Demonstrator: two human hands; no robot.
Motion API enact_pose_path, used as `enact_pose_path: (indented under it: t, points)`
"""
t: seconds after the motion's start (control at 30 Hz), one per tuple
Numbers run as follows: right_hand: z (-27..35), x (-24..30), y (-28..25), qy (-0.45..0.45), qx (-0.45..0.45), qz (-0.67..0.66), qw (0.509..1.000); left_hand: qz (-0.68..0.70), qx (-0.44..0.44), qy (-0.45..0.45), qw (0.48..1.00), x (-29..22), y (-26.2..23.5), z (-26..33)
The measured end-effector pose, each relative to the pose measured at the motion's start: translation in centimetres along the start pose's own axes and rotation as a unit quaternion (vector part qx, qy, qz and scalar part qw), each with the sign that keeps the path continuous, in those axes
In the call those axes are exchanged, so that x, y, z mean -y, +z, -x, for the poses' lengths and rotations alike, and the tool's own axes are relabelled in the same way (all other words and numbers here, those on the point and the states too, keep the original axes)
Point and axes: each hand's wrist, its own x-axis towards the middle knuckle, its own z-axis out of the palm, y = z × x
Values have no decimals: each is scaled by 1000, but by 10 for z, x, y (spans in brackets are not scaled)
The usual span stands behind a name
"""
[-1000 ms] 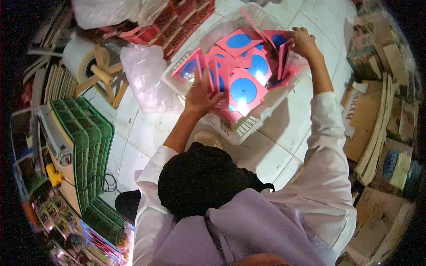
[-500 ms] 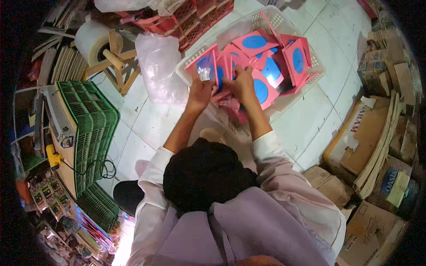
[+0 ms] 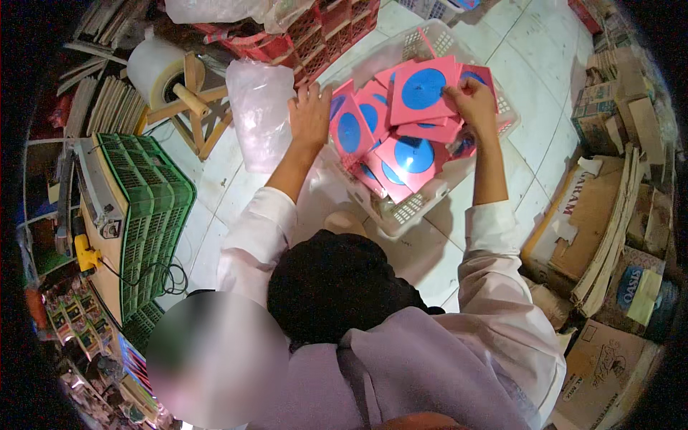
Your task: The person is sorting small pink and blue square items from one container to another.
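The right hand [image 3: 469, 100] pinches the right edge of a square pink card sleeve with a round blue centre [image 3: 423, 89], thumb on top and fingers closed under it. This sleeve is lifted a little above the others, near the far right part of the basket, and its face looks up to the camera. It is turned slightly, so its edges do not run parallel to the basket wall; as it is square, it has no clear long axis.

The left hand [image 3: 309, 115] lies flat with spread fingers on the left side of the pile. It presses on another pink sleeve [image 3: 347, 129] that stands tilted on its edge. It is not closed around anything.

The white plastic basket with slotted walls [image 3: 412, 208] stands on the white tiled floor [image 3: 236, 186] and holds many of the same pink sleeves with blue circles [image 3: 408, 161], some flat, some leaning against each other.

Just left of the basket lies a crumpled clear plastic bag [image 3: 261, 107]. Further left stand a green plastic crate [image 3: 147, 208] and a roll of white film on a wooden stand [image 3: 168, 72]. A red plastic crate [image 3: 315, 29] is behind the bag.

On the right side, brown cardboard boxes [image 3: 573, 215] with coloured printed labels are stacked and leaning, some flattened.
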Motion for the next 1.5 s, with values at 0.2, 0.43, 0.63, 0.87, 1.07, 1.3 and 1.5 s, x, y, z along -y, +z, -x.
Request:
enact_pose_path:
  t: [0.2,0.43,0.63,0.87,1.07,1.3,1.5]
  points:
    - [-51,-33,72,-117,-236,13,965,-104,71,-59,990,-19,16,1]
    - [-48,-30,89,-95,-195,32,976,-59,96,-29,993,-9,-12,-4]
    - [-13,-21,43,-186,-264,184,928,197,-29,-20,980,9,-71,-23]
    - [66,-39,95,85,164,-385,904,345,-69,160,922,-43,-95,-33]
    - [69,-56,42,197,145,-519,819,434,76,222,870,-82,-57,17]
    - [56,-73,5,72,294,-226,926,538,-43,-178,823,-51,-25,95]
    - [26,-91,39,11,306,239,921,467,64,-189,861,-80,-4,117]
